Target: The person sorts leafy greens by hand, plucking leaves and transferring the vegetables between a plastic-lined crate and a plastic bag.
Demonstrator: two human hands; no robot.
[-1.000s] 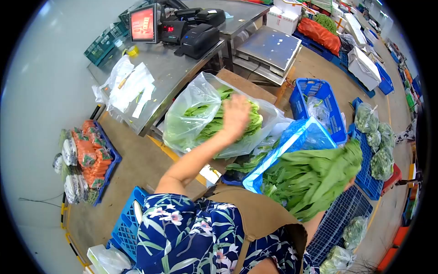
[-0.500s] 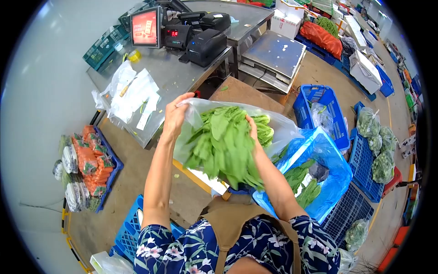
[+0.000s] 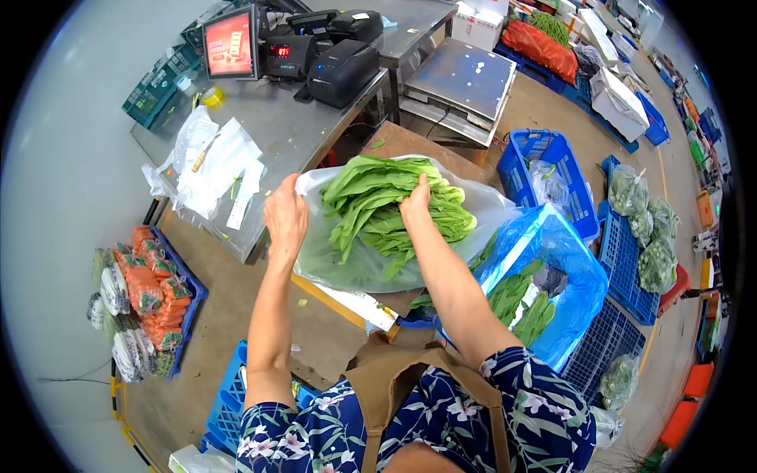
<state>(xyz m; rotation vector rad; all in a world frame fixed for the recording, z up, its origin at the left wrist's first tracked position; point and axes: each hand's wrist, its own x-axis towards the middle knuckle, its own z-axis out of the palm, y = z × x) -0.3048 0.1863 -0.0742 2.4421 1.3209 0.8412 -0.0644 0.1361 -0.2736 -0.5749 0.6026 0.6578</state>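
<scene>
My left hand (image 3: 285, 217) is closed on the upper left edge of a clear plastic bag (image 3: 315, 264). The bag is spread out below a thick bunch of long-leaf green lettuce (image 3: 378, 209). My right hand (image 3: 415, 201) grips the bunch near its pale stem ends, thumb on top; its fingertips are partly hidden among the leaves. The leaf tips point left, toward my left hand, and the stems point right. Whether the greens lie inside the bag or on top of it I cannot tell. A brown board (image 3: 465, 167) shows behind the bag.
A blue bag-lined crate (image 3: 579, 272) with more greens stands at my right, with a blue basket (image 3: 552, 150) behind it. At the left is a metal table (image 3: 303, 126) bearing white plastic bags (image 3: 225, 169), a screen (image 3: 230, 43) and a printer (image 3: 343, 72). Bagged carrots (image 3: 150, 288) sit on the floor.
The lettuce bunch, which hung down toward me, has swung up and now lies sideways across the bag. My right hand has moved slightly left with it; my left hand still holds the bag edge.
</scene>
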